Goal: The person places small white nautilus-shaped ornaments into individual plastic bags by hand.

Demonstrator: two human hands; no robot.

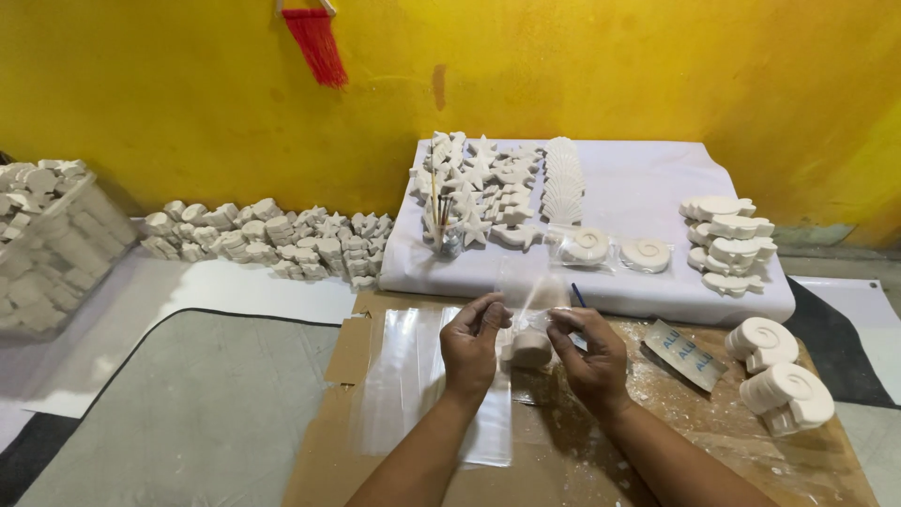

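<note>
A bright yellow wall [582, 66] with a red tassel [315, 42] hanging on it. White plaster shapes [488, 188], stars, shells and spirals, lie on a white cloth [648, 188]. Brown cardboard [582, 451] dusted with white powder carries clear plastic bags [413, 376]. The floor mat [188, 413] is grey, edged black.

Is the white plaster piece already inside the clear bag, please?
Inside: the plaster piece sits within the clear bag held by both hands.

Two bare forearms enter from the lower edge, no sleeves in view. Left hand [472, 345] and right hand [589, 355]: no gloves, rings, watch or bands seen. Fingers [489, 319] uncovered, nails short and plain.
</note>
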